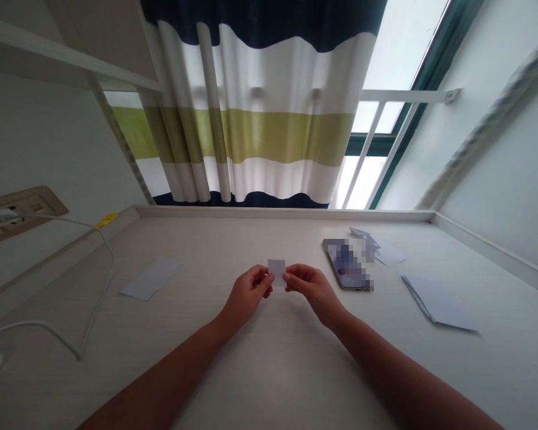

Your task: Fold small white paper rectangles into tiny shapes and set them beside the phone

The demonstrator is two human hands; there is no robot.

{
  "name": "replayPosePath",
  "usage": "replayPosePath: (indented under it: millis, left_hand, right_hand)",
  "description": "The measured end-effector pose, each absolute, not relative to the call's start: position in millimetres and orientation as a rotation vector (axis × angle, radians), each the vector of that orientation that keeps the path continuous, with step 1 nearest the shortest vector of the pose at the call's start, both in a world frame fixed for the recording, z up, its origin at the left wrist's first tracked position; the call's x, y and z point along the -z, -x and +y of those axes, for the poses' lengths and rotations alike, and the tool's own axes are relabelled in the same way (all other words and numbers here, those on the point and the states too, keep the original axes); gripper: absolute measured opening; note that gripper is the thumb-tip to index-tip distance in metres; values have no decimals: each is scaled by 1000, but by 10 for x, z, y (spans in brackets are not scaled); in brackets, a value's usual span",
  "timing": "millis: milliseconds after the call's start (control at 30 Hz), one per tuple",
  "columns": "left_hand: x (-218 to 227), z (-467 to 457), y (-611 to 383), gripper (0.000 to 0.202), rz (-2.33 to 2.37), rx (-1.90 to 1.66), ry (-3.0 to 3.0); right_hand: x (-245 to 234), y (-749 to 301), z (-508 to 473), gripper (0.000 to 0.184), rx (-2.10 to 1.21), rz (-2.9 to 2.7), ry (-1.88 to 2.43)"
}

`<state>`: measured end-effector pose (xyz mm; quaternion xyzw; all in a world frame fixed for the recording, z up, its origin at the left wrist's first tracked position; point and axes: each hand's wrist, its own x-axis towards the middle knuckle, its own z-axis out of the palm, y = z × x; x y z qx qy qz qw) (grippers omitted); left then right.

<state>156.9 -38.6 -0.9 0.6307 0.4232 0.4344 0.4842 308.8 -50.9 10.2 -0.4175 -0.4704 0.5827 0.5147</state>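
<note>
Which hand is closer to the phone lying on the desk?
The right hand is nearer: it sits just left of the phone in the view, without touching it. The left hand is farther away, on the other side of the small paper square that both hands hold.

A smartphone obstructs the right hand; a paper sheet sits farther left.
</note>
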Motion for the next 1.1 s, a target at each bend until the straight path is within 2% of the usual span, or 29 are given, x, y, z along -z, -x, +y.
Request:
replayPosePath:
  millis: [133, 300, 567, 1100]
  left_hand:
    - [51, -385, -1575, 26, 1042, -1061, -1474]
    - [60, -399, -1568, 31, 1029, -1004, -1541]
    - [38, -422, -1561, 39, 958, -937, -1596]
    - [13, -429, -1558, 33, 968, -939, -1600]
  right_hand:
    - [-83, -3088, -509, 23, -1421, -1146, 965]
    - [-111, -3087, -532, 41, -1440, -1201, 916]
    - [-129, -3074, -542, 36, -1436, -1218, 910]
    - [-98, -3093, -526, 30, -1295, -1335, 944]
